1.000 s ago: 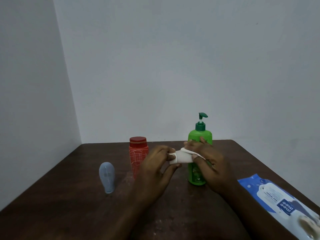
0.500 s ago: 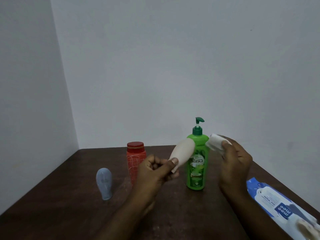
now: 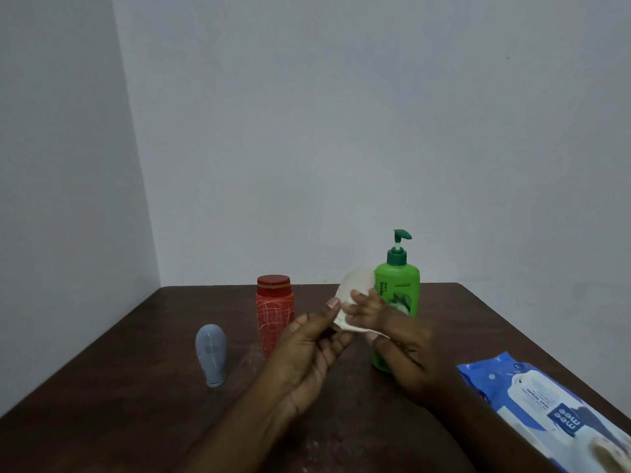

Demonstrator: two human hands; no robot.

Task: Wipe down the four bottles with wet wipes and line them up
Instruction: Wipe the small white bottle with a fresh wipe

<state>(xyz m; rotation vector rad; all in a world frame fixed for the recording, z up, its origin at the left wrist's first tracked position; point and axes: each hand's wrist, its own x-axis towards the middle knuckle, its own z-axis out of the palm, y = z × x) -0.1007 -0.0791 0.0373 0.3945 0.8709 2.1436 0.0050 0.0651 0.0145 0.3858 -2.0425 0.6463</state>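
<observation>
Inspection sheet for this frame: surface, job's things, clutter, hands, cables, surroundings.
Surface: dark wooden table, faint pale smudges.
Job's things: grey bottle, red bottle, green pump bottle upright, apart; white bottle held above the table.
Clutter: blue wipes pack at the right edge.
Hands: left hand grips white bottle; right hand holds wet wipe against it.
Cables: nothing seen.
Surroundings: bare pale walls meeting in a corner.

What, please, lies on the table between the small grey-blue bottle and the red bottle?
Nothing does: in the head view, the stretch of dark table between the grey-blue bottle and the red bottle is bare.
</observation>
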